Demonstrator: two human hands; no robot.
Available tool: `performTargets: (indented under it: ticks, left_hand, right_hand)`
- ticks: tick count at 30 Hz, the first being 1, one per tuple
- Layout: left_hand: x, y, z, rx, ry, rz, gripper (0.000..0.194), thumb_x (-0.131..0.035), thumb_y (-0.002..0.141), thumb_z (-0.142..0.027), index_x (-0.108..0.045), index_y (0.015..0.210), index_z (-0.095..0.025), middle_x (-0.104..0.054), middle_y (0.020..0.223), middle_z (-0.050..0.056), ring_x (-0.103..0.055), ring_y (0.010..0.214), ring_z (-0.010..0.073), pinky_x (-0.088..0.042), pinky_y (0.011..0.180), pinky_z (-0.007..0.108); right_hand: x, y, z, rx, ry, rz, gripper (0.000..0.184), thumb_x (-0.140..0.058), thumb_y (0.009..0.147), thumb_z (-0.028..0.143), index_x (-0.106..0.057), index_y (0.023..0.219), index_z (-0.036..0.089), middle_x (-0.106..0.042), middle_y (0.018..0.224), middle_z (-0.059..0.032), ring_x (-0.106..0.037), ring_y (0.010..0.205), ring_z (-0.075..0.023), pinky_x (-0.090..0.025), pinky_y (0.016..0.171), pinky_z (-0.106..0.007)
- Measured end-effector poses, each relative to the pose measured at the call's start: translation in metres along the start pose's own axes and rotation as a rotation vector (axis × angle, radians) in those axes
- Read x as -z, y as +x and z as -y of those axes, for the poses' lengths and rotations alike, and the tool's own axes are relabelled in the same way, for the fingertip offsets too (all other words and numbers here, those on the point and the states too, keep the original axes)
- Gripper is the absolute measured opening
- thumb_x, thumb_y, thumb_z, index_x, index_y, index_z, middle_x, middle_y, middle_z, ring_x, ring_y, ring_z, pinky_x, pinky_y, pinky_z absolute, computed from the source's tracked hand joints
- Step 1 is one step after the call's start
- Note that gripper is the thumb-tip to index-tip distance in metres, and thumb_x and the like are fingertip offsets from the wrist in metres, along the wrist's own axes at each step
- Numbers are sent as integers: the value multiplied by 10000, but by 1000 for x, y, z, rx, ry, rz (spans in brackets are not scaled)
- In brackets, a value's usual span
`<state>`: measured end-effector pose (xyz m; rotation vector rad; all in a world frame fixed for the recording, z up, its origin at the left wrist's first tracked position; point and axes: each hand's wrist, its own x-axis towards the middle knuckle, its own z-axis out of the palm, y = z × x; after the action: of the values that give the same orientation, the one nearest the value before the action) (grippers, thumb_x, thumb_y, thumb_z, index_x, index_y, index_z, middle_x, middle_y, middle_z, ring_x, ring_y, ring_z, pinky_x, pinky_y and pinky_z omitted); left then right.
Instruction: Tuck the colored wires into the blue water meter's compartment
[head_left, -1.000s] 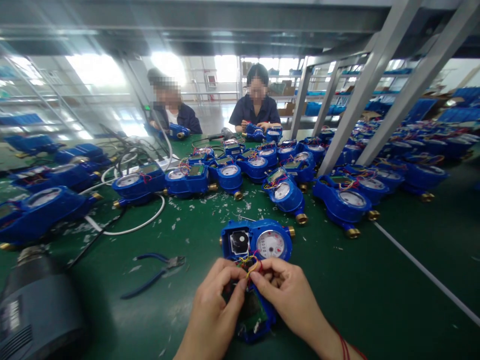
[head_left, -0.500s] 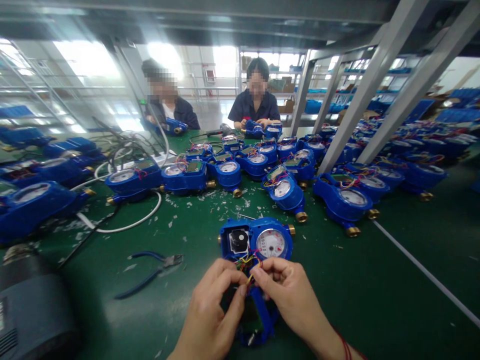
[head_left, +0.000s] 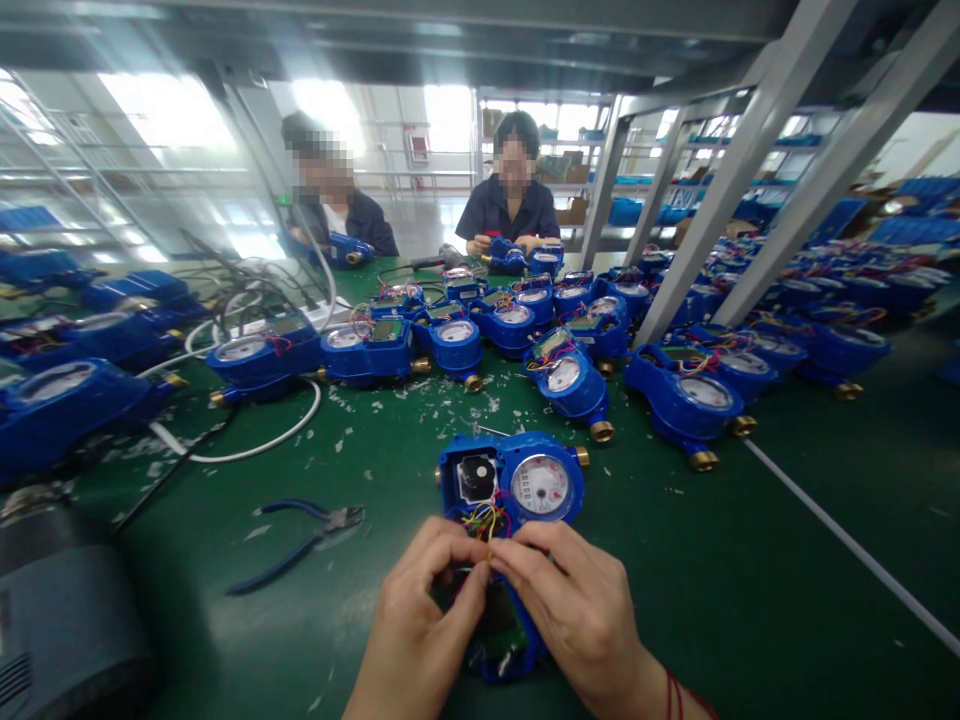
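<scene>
- Left hand (head_left: 420,625) curls narrow, fingertips pinching the coloured wires (head_left: 484,520).
- Right hand (head_left: 581,610) pinches the same wires over the blue meter (head_left: 517,485).

Left hand (head_left: 420,625): wrist cut off by the bottom edge.
Right hand (head_left: 581,615): covers part of the blue cover (head_left: 504,640); forearm runs out of frame.
Wire ends (head_left: 486,522): junction hidden between the fingertips.
Dial (head_left: 540,484): digits too small to read.
Dark housing (head_left: 60,610): cropped at left and bottom.
</scene>
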<state>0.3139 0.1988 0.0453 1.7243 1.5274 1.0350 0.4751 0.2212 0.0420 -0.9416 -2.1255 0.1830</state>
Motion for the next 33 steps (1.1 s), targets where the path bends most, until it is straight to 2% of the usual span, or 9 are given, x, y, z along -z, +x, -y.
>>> performTargets:
  ticks: [10, 18, 27, 30, 33]
  left_hand:
    - [-1, -1, -1, -115, 73, -39, 53, -516, 841, -208, -560, 812, -207, -515, 794, -11, -502, 714, 96, -410, 621, 192]
    - [-3, -3, 1, -188, 121, -78, 54, -511, 838, -171, -556, 841, -202, -514, 826, 0, -527, 768, 102, -431, 657, 199]
    - [-2, -2, 0, -152, 110, -46, 64, -506, 841, -176, -542, 796, -204, -514, 806, -10, -511, 765, 94, -411, 663, 190]
    - [-1, -2, -1, -139, 92, -29, 72, -506, 843, -188, -551, 790, -207, -514, 803, -13, -503, 747, 93, -402, 648, 193]
    - [1, -2, -1, -68, 57, -8, 70, -512, 845, -213, -564, 799, -208, -515, 808, -11, -498, 744, 99, -402, 654, 206]
  right_hand:
    - [1, 0, -4, 21, 38, 44, 191, -479, 905, 110, -615, 1031, 153, -652, 863, -73, -602, 739, -179, -504, 654, -274]
    - [-1, -1, -5, 125, 30, 55, 214, -475, 900, 96, -581, 1085, 104, -647, 893, -90, -607, 765, -191, -528, 659, -286]
    - [2, 6, -3, 160, -3, 37, 169, -478, 881, 78, -602, 992, 107, -670, 862, -91, -633, 761, -206, -524, 636, -294]
    - [1, 8, -4, 114, 71, 33, 160, -468, 895, 108, -624, 925, 124, -670, 831, -78, -634, 744, -188, -526, 650, -278]
    - [2, 9, -8, 72, 180, 72, 176, -462, 914, 138, -635, 948, 132, -664, 825, -62, -631, 740, -161, -529, 685, -252]
